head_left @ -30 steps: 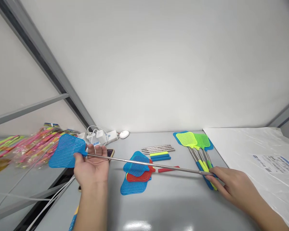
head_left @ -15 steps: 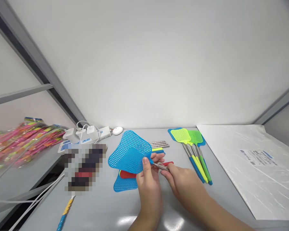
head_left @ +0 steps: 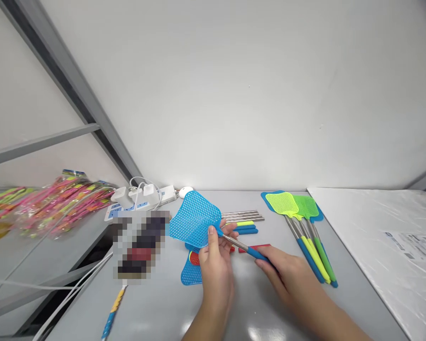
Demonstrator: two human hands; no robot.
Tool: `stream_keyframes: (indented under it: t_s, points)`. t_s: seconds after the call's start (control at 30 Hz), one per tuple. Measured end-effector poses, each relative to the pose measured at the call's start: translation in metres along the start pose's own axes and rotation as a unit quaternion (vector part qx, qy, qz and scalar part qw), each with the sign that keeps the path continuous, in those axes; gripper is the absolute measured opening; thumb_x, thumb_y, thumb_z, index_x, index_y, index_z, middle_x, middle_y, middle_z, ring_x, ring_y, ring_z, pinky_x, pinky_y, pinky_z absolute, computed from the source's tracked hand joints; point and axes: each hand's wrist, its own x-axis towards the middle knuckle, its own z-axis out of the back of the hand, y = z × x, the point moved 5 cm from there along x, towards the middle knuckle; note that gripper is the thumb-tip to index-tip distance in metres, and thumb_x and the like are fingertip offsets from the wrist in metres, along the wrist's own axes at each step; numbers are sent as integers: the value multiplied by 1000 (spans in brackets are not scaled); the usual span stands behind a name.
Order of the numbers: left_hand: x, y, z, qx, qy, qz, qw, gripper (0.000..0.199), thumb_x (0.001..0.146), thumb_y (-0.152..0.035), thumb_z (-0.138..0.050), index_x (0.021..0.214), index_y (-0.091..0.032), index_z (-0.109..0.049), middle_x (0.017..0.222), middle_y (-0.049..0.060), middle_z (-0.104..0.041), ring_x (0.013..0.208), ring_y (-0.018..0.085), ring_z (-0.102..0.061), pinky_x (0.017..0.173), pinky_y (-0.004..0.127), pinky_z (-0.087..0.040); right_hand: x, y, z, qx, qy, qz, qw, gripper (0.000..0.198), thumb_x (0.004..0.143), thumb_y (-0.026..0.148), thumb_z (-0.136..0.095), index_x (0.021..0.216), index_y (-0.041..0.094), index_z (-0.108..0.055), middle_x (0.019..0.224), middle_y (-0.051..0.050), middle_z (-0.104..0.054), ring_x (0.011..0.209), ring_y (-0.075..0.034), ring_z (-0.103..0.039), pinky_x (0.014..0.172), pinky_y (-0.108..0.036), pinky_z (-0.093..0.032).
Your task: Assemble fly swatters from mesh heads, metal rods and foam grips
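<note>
A blue fly swatter (head_left: 195,219) is held tilted above the table, its mesh head up and to the left. My left hand (head_left: 216,267) pinches it at the neck, thumb on the base of the head and other fingers behind. Lower down, my right hand (head_left: 291,274) is closed round the blue grip (head_left: 257,254) on the metal shaft. Beneath the swatter lie loose blue (head_left: 190,275) and red mesh heads (head_left: 194,258), partly hidden. Behind my hands are thin metal rods (head_left: 243,215), yellow and blue grips (head_left: 247,230) and a red grip (head_left: 261,247).
Several fly swatters (head_left: 284,204) with grips lie stacked to the right. Beyond them is a white wrapped package (head_left: 369,232). Left are a power strip (head_left: 142,210) with chargers, a blurred-out object with a yellow-blue handle (head_left: 113,312), and bagged pink items (head_left: 64,203).
My right hand has moved down the shaft, away from the head, and a blue grip now shows on it. The view has shifted left.
</note>
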Motion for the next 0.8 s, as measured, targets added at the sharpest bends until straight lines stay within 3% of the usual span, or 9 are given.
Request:
stream_keyframes:
  t_s: [0.07, 0.17, 0.23, 0.33, 0.4, 0.5, 0.6, 0.7, 0.8]
  points:
    - [-2, 1, -1, -5, 19, 0, 1000, 39, 85, -49, -63, 101, -14, -69, 95, 11, -73, 77, 16, -66, 79, 32, -51, 0, -3, -8, 139, 66, -52, 987, 36, 98, 45, -37, 95, 22, -64, 70, 1, -55, 63, -14, -50, 60, -26, -37]
    - [-7, 2, -3, 5, 42, -1, 999, 39, 87, -50, -59, 98, -14, -69, 93, 10, -73, 73, 15, -63, 80, 32, -50, -4, -6, -21, 342, 171, -161, 910, 43, 95, 55, -38, 89, 20, -62, 56, 7, -28, 49, -10, -25, 46, -22, -22]
    - [-8, 4, -4, 21, 43, 5, 999, 42, 88, -52, -58, 96, -13, -70, 91, 10, -73, 73, 15, -62, 80, 31, -49, -5, -6, -21, 366, 175, -176, 897, 43, 95, 55, -38, 87, 19, -60, 56, 8, -26, 48, -10, -22, 45, -22, -20]
    - [-7, 6, -3, 24, 34, 17, 999, 39, 86, -50, -61, 98, -14, -69, 89, 9, -73, 75, 15, -63, 81, 30, -50, -3, -3, -11, 193, 75, -89, 974, 39, 98, 46, -36, 84, 20, -60, 61, 3, -46, 54, -12, -41, 52, -23, -31]
    - [-6, 8, -2, 16, 21, 24, 999, 38, 84, -48, -64, 101, -15, -69, 91, 8, -73, 78, 16, -65, 81, 31, -51, -7, 3, -5, 12, -20, -14, 1000, 34, 99, 38, -34, 85, 21, -59, 71, -1, -60, 61, -15, -54, 57, -25, -35]
    - [-4, 11, -2, 40, 11, 46, 998, 41, 83, -50, -65, 103, -14, -69, 95, 10, -73, 85, 20, -67, 79, 33, -53, -15, 13, -7, -160, -93, 59, 981, 27, 99, 30, -33, 92, 21, -58, 72, -3, -66, 58, -17, -61, 53, -26, -34]
    - [-3, 15, -5, 105, 54, 66, 991, 45, 83, -53, -64, 105, -14, -70, 104, 13, -72, 93, 23, -67, 80, 33, -52, -20, 13, -7, -176, -76, 68, 979, 24, 99, 27, -33, 99, 22, -57, 71, -2, -69, 58, -18, -66, 51, -25, -36]
    - [-5, 19, -9, 188, 137, 44, 972, 52, 86, -59, -55, 117, -19, -67, 119, 14, -67, 101, 26, -64, 75, 32, -51, -23, -2, 19, -167, -109, 8, 980, 26, 99, 30, -32, 109, 24, -56, 80, -3, -73, 64, -19, -70, 53, -25, -41]
    - [-12, 19, -13, 318, 209, -36, 924, 48, 89, -57, -49, 119, -25, -68, 122, 12, -66, 108, 29, -61, 82, 37, -49, -31, -35, 63, -223, -191, -108, 950, 32, 100, 35, -30, 116, 22, -54, 75, -5, -73, 56, -22, -68, 49, -28, -40]
